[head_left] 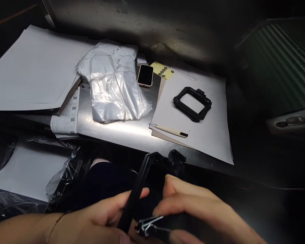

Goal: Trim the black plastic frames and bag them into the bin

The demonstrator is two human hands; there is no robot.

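My left hand [101,217] is closed around one side bar of a black plastic frame [139,183], held tilted in front of my body. The frame's upper edge carries a raised clip-like part. Close to its lower side is my right hand [193,203], fingers closed on small shiny metal nail clippers [149,224]. Motion blur softens the clippers, and I cannot tell whether their jaws touch the bar. On the white paper sheet [213,135] beyond my hands lies a second black plastic frame [193,103]. A cream-handled trimming tool [169,129] rests near the sheet's front edge.
Tied clear plastic bags [114,88] sit mid-table beside a phone [145,75] and a yellow sticker sheet [164,70]. Stacked white sheets [37,67] fill the left, over printed labels [65,118]. A plastic-lined container with white sheets [27,166] stands at lower left.
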